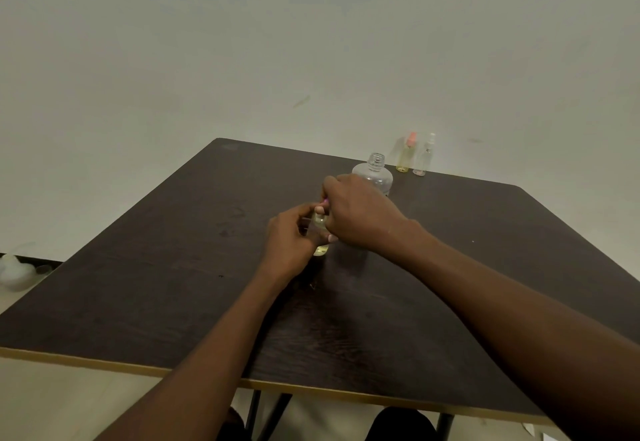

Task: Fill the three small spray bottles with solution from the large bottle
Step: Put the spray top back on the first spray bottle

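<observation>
Both hands work one small spray bottle at mid-table, with the large bottle just behind them.

The left hand (289, 238) wraps the body of a small spray bottle (320, 232) that stands on the dark table (138, 284), yellowish liquid showing at its base; the right hand (356, 213) closes its fingertips on the bottle's pink top (325, 202). The large bottle (374, 177), clear and uncapped, stands upright just behind the right hand, partly hidden by it. Two more small spray bottles stand close together near the table's far edge against the wall: an orange-capped bottle (406, 155) holding yellow liquid and a white-capped bottle (424, 156) that looks clear. The table's left half and near edge lie bare, as does its right side beyond the forearm. Some pale, blurred objects (17, 271) sit low beyond the left edge.
</observation>
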